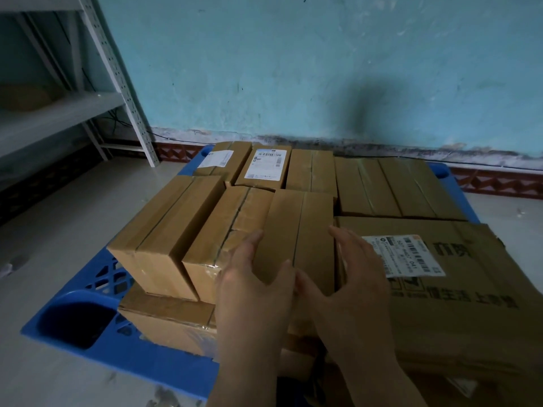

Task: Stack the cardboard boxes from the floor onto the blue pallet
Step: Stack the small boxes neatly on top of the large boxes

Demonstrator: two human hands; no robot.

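The blue pallet (88, 324) lies on the floor, loaded with several taped cardboard boxes. A narrow brown box (299, 230) stands in the front row of the upper layer. My left hand (252, 292) grips its left near corner, my right hand (352, 271) its right side. To its left sit two similar boxes (164, 230). On its right lies a large printed box (458, 289) with a white label. More boxes (311, 168) fill the back row, two of them with labels.
A grey metal shelf rack (117, 71) stands at the back left against the turquoise wall (323, 69). Pale tiled floor (53, 230) surrounds the pallet on the left and right. A lower box (167, 321) sticks out beneath the front row.
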